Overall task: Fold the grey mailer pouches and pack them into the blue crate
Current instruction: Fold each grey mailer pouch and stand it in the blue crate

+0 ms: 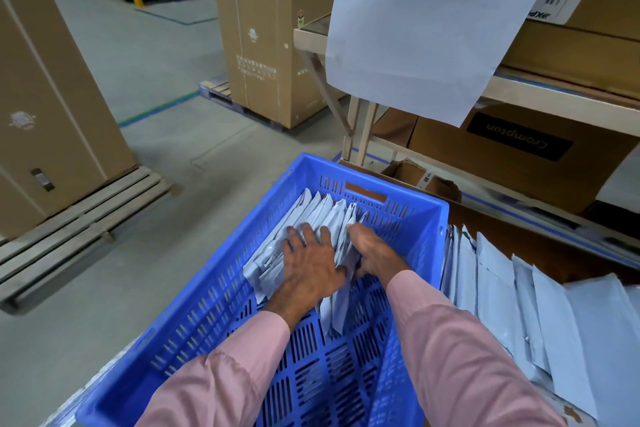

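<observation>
Both hands down in the blue crate (242,246), at the far end. Left hand (311,267) flat on the row of folded grey pouches (322,215), fingers straight and spread, pressing the row toward the far-left wall. Right hand (372,250) just beside, fingers curled round the newest pouch (341,302), slotting it on edge at the near side of the row. Best approach by my read: keep the left palm bracing so the row stays upright, seat the new pouch fully to the floor, fold edge down, then release; otherwise likely to fan open or slump toward the empty near half. Roughly half the crate floor free, so plenty of room left. Unfolded grey pouches (540,308) stacked overlapping just right of the crate on the brown tabletop (519,246), well over 5 remaining. Printed sheet (415,38) hanging from the wooden rack (554,94) above the far rim, not blocking the reach. Crate wall between stack and row the only obstacle: needs a lift over. Tall cartons (270,28) on pallets (69,218) to the left, well apart.
</observation>
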{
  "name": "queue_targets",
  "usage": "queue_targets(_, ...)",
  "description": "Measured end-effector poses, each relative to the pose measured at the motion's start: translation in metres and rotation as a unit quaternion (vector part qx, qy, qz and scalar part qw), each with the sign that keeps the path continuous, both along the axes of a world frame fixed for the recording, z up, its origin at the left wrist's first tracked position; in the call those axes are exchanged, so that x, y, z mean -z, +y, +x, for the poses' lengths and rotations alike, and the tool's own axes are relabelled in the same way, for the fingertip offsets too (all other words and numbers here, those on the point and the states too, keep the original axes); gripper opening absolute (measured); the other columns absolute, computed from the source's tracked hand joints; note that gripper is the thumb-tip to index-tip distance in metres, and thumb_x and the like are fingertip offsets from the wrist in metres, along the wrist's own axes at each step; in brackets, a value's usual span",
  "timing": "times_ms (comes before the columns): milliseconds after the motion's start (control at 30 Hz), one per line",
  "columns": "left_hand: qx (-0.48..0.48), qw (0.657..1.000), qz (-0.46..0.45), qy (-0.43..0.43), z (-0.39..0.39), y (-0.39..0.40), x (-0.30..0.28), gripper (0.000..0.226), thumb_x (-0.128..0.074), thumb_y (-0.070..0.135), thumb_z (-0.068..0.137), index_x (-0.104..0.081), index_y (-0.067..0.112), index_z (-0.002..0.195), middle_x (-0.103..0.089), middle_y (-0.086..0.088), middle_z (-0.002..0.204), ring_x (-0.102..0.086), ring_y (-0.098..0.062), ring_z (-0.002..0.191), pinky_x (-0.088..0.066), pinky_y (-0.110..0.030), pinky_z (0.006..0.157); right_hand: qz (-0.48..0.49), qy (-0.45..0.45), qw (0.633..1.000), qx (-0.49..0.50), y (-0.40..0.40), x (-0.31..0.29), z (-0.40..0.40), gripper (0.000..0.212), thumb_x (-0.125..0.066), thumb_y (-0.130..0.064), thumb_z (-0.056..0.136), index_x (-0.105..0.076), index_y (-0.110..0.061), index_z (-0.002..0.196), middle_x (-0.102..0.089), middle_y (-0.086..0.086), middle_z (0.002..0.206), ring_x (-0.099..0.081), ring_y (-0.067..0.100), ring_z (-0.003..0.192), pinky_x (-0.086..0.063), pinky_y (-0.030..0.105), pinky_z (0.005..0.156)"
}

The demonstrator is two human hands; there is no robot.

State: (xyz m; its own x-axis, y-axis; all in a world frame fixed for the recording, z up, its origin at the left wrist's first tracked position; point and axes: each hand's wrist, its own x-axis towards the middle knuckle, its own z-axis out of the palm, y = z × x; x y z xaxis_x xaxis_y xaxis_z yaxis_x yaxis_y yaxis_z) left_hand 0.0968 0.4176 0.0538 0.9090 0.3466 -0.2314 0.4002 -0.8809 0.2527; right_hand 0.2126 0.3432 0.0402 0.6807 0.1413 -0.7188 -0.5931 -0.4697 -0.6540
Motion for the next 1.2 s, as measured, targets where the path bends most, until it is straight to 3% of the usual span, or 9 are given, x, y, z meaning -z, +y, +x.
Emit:
queue_targets(133,0.004,1.0,0.004,0.005,-0.001,0.0,0.0,0.09,-0.061,0.056,0.093,-0.016,0.014,0.159,-0.007,-0.024,0.167,-0.002,-0.054,0.152,-0.012,-0.062,0.124,-0.062,-0.018,0.998,0.006,0.0,-0.004,0.004,0.036,-0.043,-0.033,0.103,-0.051,-0.009,0.13,-0.06,0.014,0.103,-0.059,0.036,0.085,-0.054,0.052,0.059)
queue_targets(300,0.006,1.0,-0.006,0.004,0.0,-0.001,0.0,0.085,-0.062,0.052,0.094,-0.02,0.014,0.158,-0.009,-0.025,0.166,-0.002,-0.055,0.152,-0.012,-0.062,0.124,-0.089,-0.031,0.995,0.036,0.003,-0.001,0.006,0.044,-0.042,-0.029,0.097,-0.052,-0.011,0.136,-0.061,0.018,0.126,-0.062,0.042,0.103,-0.056,0.06,0.063)
queue_targets(433,0.003,1.0,-0.016,-0.017,0.002,-0.001,0.002,0.083,-0.062,0.053,0.091,-0.025,0.014,0.154,-0.017,-0.025,0.162,-0.008,-0.056,0.149,-0.017,-0.062,0.122,-0.098,-0.051,0.993,0.045,0.002,-0.002,0.005,0.047,-0.044,-0.028,0.095,-0.051,-0.009,0.138,-0.055,0.019,0.137,-0.06,0.044,0.112,-0.055,0.07,0.076)
queue_targets(767,0.006,0.999,-0.02,-0.025,0.002,-0.002,-0.001,0.088,-0.061,0.053,0.092,-0.02,0.012,0.158,-0.013,-0.027,0.164,-0.003,-0.057,0.15,-0.013,-0.063,0.123,-0.1,-0.086,0.99,0.045,-0.001,-0.009,-0.002,0.052,-0.041,-0.03,0.099,-0.046,-0.006,0.144,-0.053,0.019,0.141,-0.059,0.043,0.113,-0.058,0.055,0.075)
queue_targets(933,0.009,0.999,-0.023,-0.035,0.003,-0.002,0.001,0.084,-0.062,0.052,0.091,-0.024,0.013,0.154,-0.02,-0.025,0.16,-0.01,-0.056,0.148,-0.018,-0.063,0.121,-0.118,-0.13,0.984,0.038,-0.006,-0.008,-0.003,0.053,-0.042,-0.029,0.103,-0.041,-0.004,0.15,-0.045,0.02,0.153,-0.051,0.039,0.133,-0.049,0.044,0.103)
queue_targets(1200,0.007,0.996,-0.028,-0.081,0.007,-0.004,-0.003,0.083,-0.06,0.052,0.093,-0.023,0.014,0.157,-0.025,-0.022,0.16,-0.015,-0.049,0.15,-0.021,-0.058,0.122,-0.166,-0.167,0.971,0.04,-0.007,-0.017,-0.01,0.06,-0.047,-0.035,0.103,-0.035,-0.008,0.155,-0.031,0.016,0.158,-0.045,0.043,0.138,-0.042,0.049,0.11)
